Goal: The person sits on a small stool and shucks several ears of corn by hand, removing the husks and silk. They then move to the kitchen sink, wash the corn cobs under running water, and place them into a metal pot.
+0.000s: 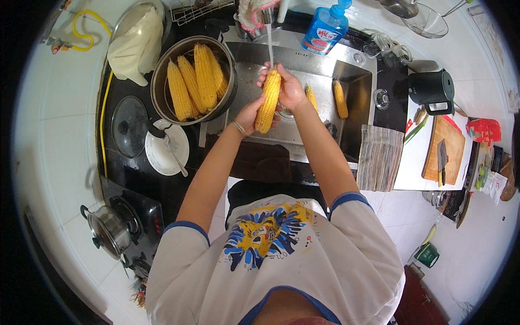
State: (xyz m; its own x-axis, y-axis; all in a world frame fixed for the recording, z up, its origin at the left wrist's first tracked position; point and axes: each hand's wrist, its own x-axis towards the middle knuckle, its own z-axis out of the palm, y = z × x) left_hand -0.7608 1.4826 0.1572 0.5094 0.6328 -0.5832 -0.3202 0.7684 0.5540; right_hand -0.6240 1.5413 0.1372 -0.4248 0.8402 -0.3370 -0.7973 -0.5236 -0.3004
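Over the steel sink (248, 73), my two hands hold one yellow ear of corn (268, 101) under running water. My left hand (248, 115) grips its lower end, and my right hand (291, 87) is around its upper end. Water falls from the faucet (268, 18) onto the top of the cob. Two more ears lie in the sink: a partly hidden corn ear (311, 97) beside my right forearm and another corn ear (340, 98) near the right wall. To the left, a steel pot (157, 87) holds several ears standing at a slant.
A blue soap bottle (325, 30) stands behind the sink. Left lie a white bowl with a spoon (156, 152) and a glass lid (130, 126). Right are a folded striped cloth (380, 158), a dark kettle (426, 87), and a cutting board (453, 142) bearing a cleaver (441, 154).
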